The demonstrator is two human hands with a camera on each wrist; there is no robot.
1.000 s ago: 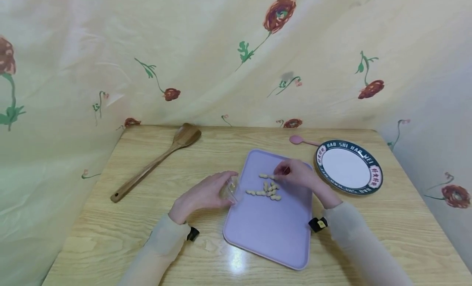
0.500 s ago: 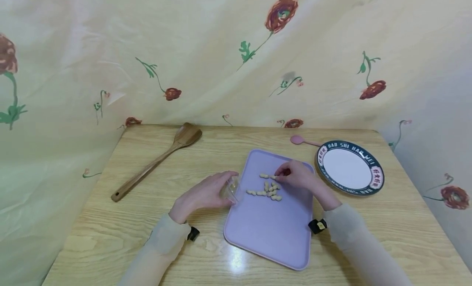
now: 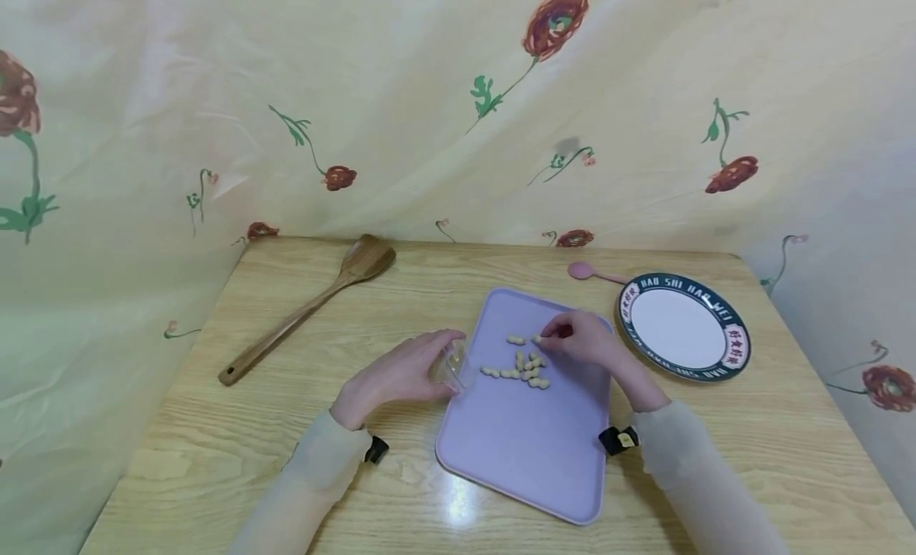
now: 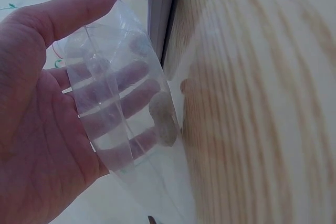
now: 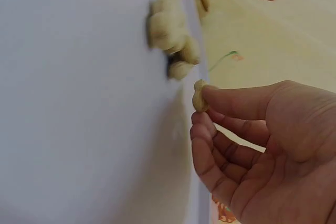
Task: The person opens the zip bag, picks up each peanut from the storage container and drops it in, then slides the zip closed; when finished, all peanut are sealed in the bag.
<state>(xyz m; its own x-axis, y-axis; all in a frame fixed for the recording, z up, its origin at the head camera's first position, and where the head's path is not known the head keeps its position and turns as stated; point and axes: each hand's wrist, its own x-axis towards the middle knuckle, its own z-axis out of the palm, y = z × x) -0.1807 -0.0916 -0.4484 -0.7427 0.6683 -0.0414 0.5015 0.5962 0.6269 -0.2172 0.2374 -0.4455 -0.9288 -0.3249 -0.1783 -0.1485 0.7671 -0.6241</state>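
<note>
My left hand (image 3: 408, 372) holds a clear plastic bag (image 3: 451, 366) at the left edge of the lilac tray (image 3: 522, 444). In the left wrist view the thumb lies across the near side of the bag and the fingers show through it from behind. One peanut (image 4: 164, 119) is inside the bag. Over the upper right of the tray, my right hand (image 3: 581, 338) pinches a peanut (image 5: 199, 96) between thumb and fingertips. A single peanut (image 3: 515, 340) lies just left of that hand, and several more peanuts (image 3: 528, 370) form a cluster nearer the tray's middle.
Back left on the wooden table (image 3: 358, 491) lies a wooden spatula (image 3: 304, 312). Right of the tray sits a white plate (image 3: 680, 328) with a dark green lettered rim. A pink spoon (image 3: 581, 271) pokes out from beside it. Flowered cloth (image 3: 429, 102) hangs behind.
The peanut in my right hand has shifted slightly right, widening the gap to the single peanut beside it. My left hand keeps holding the bag in place. The head view has drifted a little.
</note>
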